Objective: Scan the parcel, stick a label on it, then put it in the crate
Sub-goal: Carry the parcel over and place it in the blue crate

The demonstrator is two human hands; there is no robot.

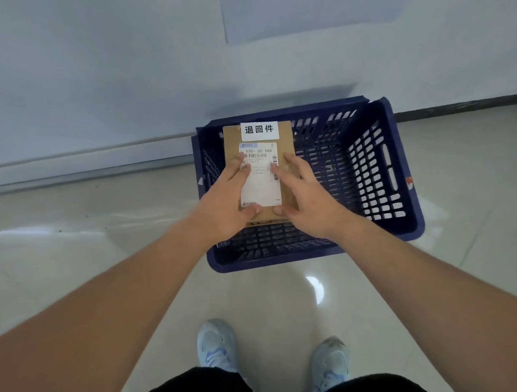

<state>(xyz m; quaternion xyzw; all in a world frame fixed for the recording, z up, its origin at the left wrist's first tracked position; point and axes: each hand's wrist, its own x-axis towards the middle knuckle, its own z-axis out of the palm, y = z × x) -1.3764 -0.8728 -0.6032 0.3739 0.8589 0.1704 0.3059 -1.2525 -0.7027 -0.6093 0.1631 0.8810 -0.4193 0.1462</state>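
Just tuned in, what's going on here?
A person holds a cardboard parcel in both hands, left hand and right hand, over a blue crate on the floor. The parcel already carries a shipping label and a small white sticker. The crate looks empty.

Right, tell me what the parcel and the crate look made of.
Parcel: looks like brown cardboard, matte, with paper labels stuck on top. Crate: appears to be moulded dark blue plastic, slightly glossy, its walls and floor pierced by regular slots. Both hands, left and right, grip the parcel.
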